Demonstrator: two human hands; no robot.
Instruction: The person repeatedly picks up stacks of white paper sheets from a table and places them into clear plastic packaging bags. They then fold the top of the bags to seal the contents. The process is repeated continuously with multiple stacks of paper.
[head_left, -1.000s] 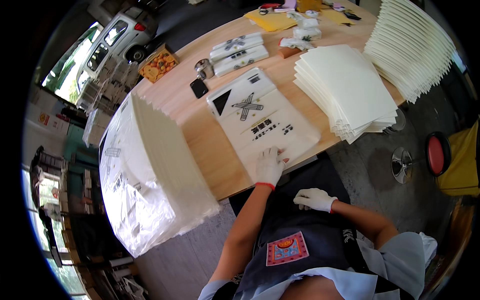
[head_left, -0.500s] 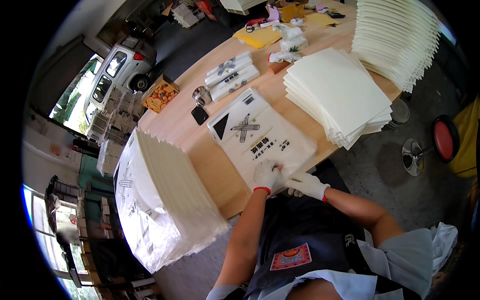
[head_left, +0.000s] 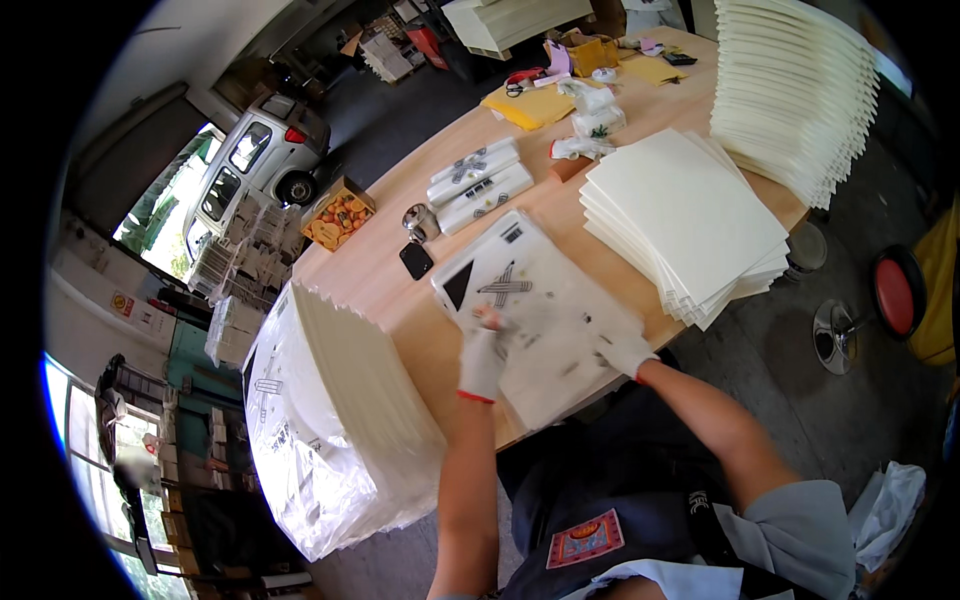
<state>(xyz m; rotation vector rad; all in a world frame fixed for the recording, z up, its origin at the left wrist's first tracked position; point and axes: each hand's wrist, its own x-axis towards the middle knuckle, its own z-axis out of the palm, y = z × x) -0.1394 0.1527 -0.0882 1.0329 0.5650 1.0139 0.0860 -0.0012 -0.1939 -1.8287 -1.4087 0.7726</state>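
A clear plastic package of white paper sheets (head_left: pixel 545 290), printed with black pencils and a dark triangle, lies flat at the table's near edge. My left hand (head_left: pixel 483 360), in a white glove with a red cuff and a bare fingertip showing, is over its left side. Over the package's right side is my right hand (head_left: pixel 624 350), also gloved. Motion smears the fingers of both hands, so whether they grip the plastic is unclear. Right of the package rises a stack of loose white sheets (head_left: pixel 690 210); on the left stands a plastic-wrapped paper stack (head_left: pixel 330 430).
Rolled plastic bags (head_left: pixel 485 195), a metal cup (head_left: pixel 420 222) and a black phone-like slab (head_left: pixel 416 261) lie beyond the package. A tall sheet stack (head_left: pixel 790 95) fills the far right corner. A box of orange fruit (head_left: pixel 340 215) sits at the left edge. A red-seated stool (head_left: pixel 893 295) stands right.
My hands have moved apart and forward over the package, the left one toward its left side, the right one toward its right side. The whole view has shifted slightly.
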